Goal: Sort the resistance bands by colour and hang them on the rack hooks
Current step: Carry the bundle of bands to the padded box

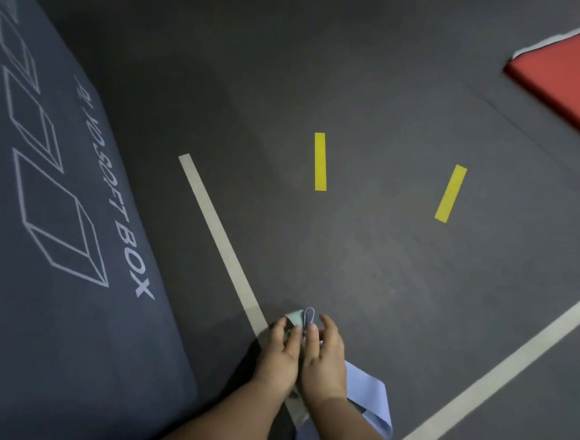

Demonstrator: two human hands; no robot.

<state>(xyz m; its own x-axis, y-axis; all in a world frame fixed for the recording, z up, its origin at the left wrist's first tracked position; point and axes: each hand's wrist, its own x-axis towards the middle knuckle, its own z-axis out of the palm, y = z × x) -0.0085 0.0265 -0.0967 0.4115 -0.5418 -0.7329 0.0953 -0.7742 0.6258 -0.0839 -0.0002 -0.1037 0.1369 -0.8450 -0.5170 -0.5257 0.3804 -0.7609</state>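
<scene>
Head view: looks down at a dark floor (393,89), with both hands held together low in the middle of the frame.
Left hand (279,354): fingers curled over the pale green band, pinching it just below its top edge.
Right hand (325,356): touches the left hand; thumb and fingers are curled round the blue band.
Pale green band (294,319): a short folded end pokes out above the left fingertips.
Blue band (371,394): 1 small loop stands up above the fingers, just beside the green end; the rest passes under the right hand and hangs in loose folds below the right wrist.
Soft box (59,203): large, dark blue, at the left, printed with cube outlines and "SOFT BOX".
Red mat (573,78): on the floor in the upper right corner.
Yellow strips: 2 on the floor, one (320,161) near the middle, one (451,193) to its right.
White lines: 2, one (219,235) running down to the hands, one (511,366) at the right.
</scene>
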